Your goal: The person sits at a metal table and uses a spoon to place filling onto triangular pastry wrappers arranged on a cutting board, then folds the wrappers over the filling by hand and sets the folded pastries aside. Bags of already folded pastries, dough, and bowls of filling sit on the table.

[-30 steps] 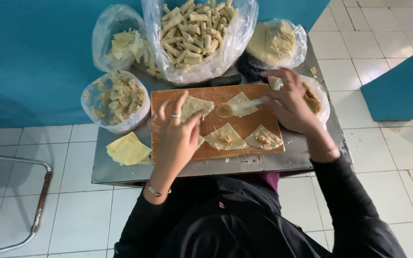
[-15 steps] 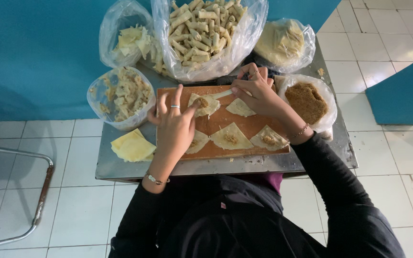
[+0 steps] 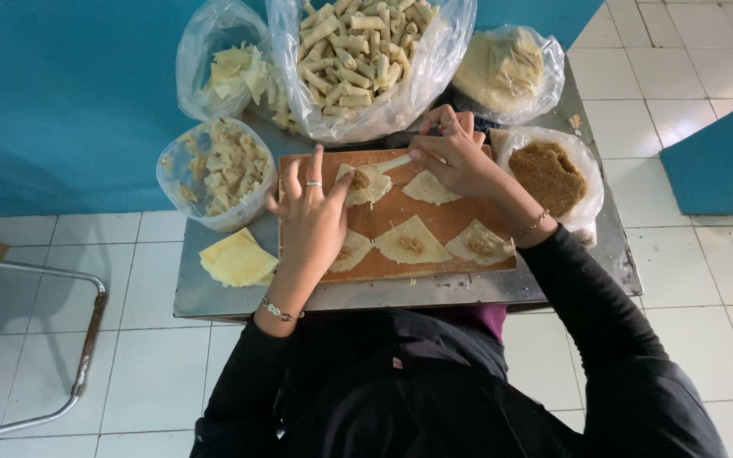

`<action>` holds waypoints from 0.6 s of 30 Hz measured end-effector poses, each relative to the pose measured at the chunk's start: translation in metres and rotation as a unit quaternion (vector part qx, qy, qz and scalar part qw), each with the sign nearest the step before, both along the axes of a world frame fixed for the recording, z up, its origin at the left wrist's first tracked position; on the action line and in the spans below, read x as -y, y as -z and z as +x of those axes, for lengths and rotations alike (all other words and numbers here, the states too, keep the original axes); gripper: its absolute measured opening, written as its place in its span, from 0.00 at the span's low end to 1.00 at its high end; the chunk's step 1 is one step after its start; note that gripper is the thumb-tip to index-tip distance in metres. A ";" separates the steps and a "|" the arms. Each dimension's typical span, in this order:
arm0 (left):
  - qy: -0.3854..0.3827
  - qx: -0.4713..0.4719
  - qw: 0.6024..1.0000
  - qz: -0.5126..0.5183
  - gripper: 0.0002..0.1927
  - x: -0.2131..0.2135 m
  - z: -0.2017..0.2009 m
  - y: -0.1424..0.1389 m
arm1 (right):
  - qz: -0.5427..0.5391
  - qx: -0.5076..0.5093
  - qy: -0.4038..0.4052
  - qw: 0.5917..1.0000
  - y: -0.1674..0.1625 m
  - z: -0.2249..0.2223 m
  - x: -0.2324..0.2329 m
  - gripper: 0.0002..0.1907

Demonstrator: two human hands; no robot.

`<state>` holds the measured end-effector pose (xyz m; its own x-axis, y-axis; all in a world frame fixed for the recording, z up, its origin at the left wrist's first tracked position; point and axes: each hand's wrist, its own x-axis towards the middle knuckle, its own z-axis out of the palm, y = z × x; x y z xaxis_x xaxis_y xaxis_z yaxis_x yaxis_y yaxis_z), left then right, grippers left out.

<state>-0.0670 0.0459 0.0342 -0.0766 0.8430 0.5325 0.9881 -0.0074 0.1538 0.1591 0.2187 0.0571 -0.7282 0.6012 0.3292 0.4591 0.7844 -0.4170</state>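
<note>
1. Hands at work over a wooden board (image 3: 451, 222) on a small steel table (image 3: 214, 297), seen from above; the person wears black sleeves and a bracelet on each wrist.
2. The left hand (image 3: 311, 222) lies across the board's left side, fingers spread wide, thumb and forefinger pressing the edge of a pale wrapper (image 3: 365, 183) that carries a dab of brown filling.
3. The right hand (image 3: 456, 157) pinches a thin white spoon (image 3: 394, 163), fingers closed narrowly around its handle, the tip touching that same wrapper near the board's far edge.
4. Four more wrappers sit on the board: one (image 3: 428, 188) just under the right hand, two (image 3: 411, 242) (image 3: 478, 244) along the near edge with filling on them, and one (image 3: 351, 251) partly hidden by the left palm.
5. The wrapper looks thin, soft and light, likely to tear or stick if dragged; a flat fingertip hold at its corner or edge, clear of the filling, seems the safest grip.
6. A bag of brown filling (image 3: 553, 174) stands just right of the board.
7. A large bag of finished rolls (image 3: 358, 59) stands behind the board, flanked by two smaller bags (image 3: 226, 72) (image 3: 506, 72) of pale dough pieces.
8. A tub of scraps (image 3: 214, 170) sits left of the board, with a yellow stack of wrappers (image 3: 237, 259) nearer the table's front.
9. White floor tiles, a blue wall and a metal chair frame (image 3: 86, 339) surround the table.
</note>
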 end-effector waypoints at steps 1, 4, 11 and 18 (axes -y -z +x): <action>-0.001 -0.004 1.000 0.002 0.22 0.000 0.000 -0.001 | 0.006 -0.004 -0.005 1.000 0.001 0.000 -0.001 0.07; -0.002 -0.016 1.000 0.002 0.22 0.001 0.000 -0.003 | 0.011 -0.006 -0.008 1.000 0.003 -0.001 -0.005 0.07; -0.003 -0.028 0.999 -0.021 0.22 0.000 -0.002 -0.004 | 0.009 -0.003 -0.018 1.000 0.004 -0.002 -0.008 0.08; 0.005 -0.012 1.000 -0.020 0.24 -0.003 -0.003 0.000 | 0.010 -0.006 -0.039 0.999 0.001 -0.001 -0.010 0.09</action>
<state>-0.0700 0.0489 0.0340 -0.0563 0.8639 0.5006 0.9913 -0.0115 0.1313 0.1577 0.2286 0.0558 -0.7687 0.5354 0.3501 0.3903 0.8261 -0.4063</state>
